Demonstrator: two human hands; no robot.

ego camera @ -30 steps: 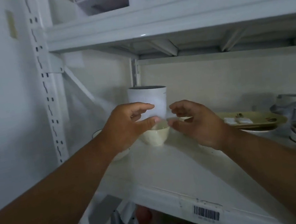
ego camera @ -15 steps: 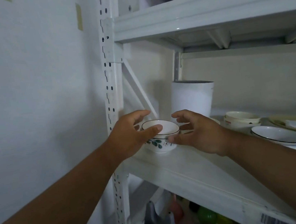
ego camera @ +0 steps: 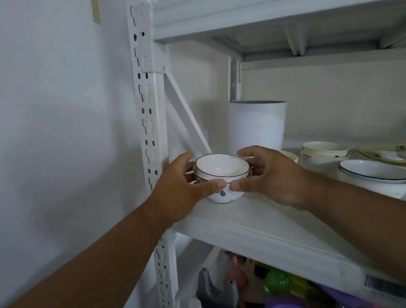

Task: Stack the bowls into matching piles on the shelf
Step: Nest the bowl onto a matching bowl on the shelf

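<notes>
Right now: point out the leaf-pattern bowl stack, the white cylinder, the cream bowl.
leaf-pattern bowl stack (ego camera: 221,170), head view, top bowl's inside.
white cylinder (ego camera: 257,127), head view, side wall.
cream bowl (ego camera: 324,153), head view, outer wall.

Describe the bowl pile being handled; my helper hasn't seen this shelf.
On the white shelf, by its left upright, before the tall white cylinder: two nested white bowls gripped by both hands. Unlike the cream bowls, they're dark-rimmed with green leaf prints.

We see glossy glazed ceramic bowls (ego camera: 222,174), a matt white painted metal shelf (ego camera: 258,226), and a matt white cylinder (ego camera: 258,128).
</notes>
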